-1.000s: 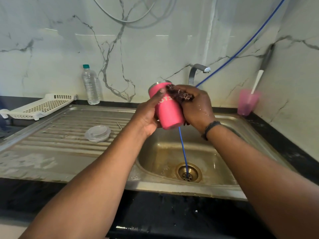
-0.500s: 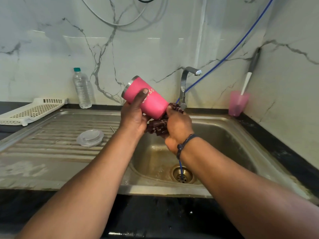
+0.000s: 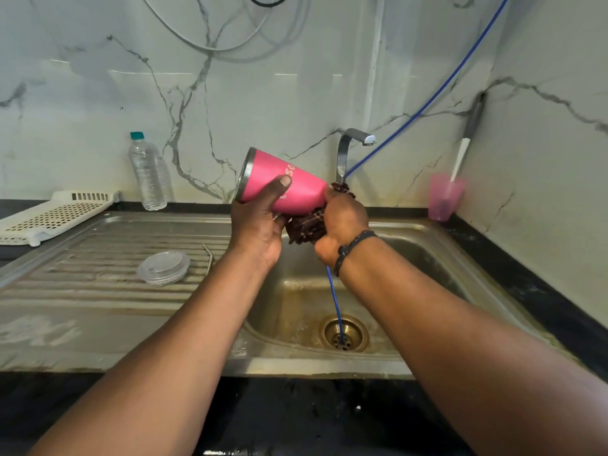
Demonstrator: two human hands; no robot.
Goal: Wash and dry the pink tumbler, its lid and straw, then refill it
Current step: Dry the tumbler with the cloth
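Pink tumbler [image 3: 297,189] held in the air over the left rim of the sink basin [image 3: 437,258], tipped almost on its side, steel-rimmed mouth pointing up-left, base toward the tap [image 3: 345,153]. Matte pink wall, pale lettering partly readable ("SO"), the rest covered by the thumb. Inside of the tumbler not visible.

Left hand [image 3: 260,222] wraps the tumbler body from below, thumb across the front, fingers closed round it. Right hand [image 3: 342,218] is clenched on a dark maroon scrubbing cloth [image 3: 307,227], pressing it against the tumbler's base; base itself hidden by cloth and hand. Dark cord bracelet [image 3: 352,248] on the right wrist.

Clear lid [image 3: 163,267] lies flat on the ribbed drainboard [image 3: 82,268], near its middle. Thin metal straw [image 3: 208,260] lies just right of the lid, its lower part cut off by the left forearm.

Blue hose [image 3: 441,93] runs from the top right corner down behind the hands, reappears below the right wrist and ends at the drain [image 3: 343,334]. Whether water runs from the tap: cannot tell.

Plastic water bottle [image 3: 148,172] with teal cap stands at the back edge of the counter, left of the tumbler. White perforated tray [image 3: 49,215] at the far left edge, partly cut off. Translucent pink cup [image 3: 445,195] in the back right corner with a white-handled utensil [image 3: 465,139] leaning in it; its head is too blurred to identify.
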